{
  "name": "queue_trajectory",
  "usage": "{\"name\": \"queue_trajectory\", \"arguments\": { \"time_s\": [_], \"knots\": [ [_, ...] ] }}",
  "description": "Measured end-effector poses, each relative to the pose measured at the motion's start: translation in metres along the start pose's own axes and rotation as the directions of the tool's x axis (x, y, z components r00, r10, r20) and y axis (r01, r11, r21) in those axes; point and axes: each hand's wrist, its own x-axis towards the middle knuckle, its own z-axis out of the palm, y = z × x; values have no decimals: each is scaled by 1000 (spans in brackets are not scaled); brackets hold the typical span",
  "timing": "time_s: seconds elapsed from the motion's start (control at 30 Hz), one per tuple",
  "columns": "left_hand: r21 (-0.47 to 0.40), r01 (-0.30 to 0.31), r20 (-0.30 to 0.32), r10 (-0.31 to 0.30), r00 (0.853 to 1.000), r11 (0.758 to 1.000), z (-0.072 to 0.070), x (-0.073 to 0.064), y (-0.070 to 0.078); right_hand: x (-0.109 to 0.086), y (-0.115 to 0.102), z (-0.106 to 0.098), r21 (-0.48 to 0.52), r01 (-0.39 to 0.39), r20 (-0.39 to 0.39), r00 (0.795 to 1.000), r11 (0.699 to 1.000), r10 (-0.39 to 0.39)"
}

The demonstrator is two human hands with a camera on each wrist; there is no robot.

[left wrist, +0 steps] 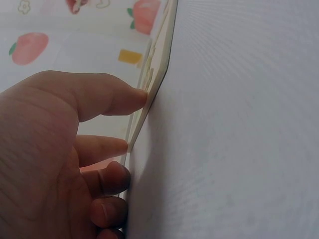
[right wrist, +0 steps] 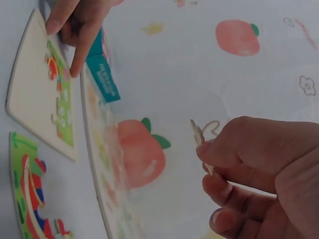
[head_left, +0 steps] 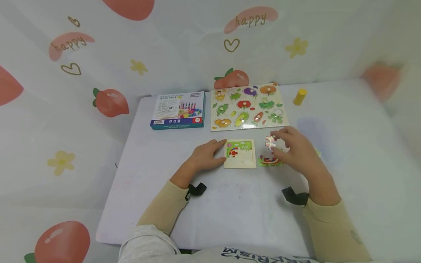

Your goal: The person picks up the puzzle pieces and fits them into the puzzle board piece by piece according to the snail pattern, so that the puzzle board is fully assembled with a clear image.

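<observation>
A small square wooden puzzle board (head_left: 245,163) lies on the table, its top rows filled with green and red picture pieces and its lower part bare wood. My left hand (head_left: 206,156) rests beside it, thumb and index fingertip touching its left edge near the corners. To the right, my right hand (head_left: 296,151) pinches a jigsaw piece (head_left: 270,141) between thumb and fingers, above the tabletop. In the right wrist view this piece (right wrist: 196,130) shows nearly edge-on. Under that hand lie joined-looking red, blue and green puzzle pieces (head_left: 265,161), partly hidden by it.
Behind the board lies a larger vegetable peg puzzle (head_left: 230,109). A bead set box (head_left: 177,122) stands to its left, and a yellow cylinder (head_left: 300,97) to its right. A green scrap (head_left: 317,152) peeks out past the right hand. Fruit-printed cloth hangs behind the table.
</observation>
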Motion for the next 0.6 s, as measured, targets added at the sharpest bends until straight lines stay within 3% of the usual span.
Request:
{"name": "queue_trajectory", "arguments": {
  "time_s": [0.27, 0.6],
  "knots": [
    [1, -5, -4, 5, 1000, 1000, 0, 0, -1, 5, -14, -3, 27, 35, -11, 999, 999, -35],
    [2, -4, 3, 4, 1000, 1000, -1, 0, -1, 17, -22, 13, 94, 58, 45, 997, 994, -63]
  ]
}}
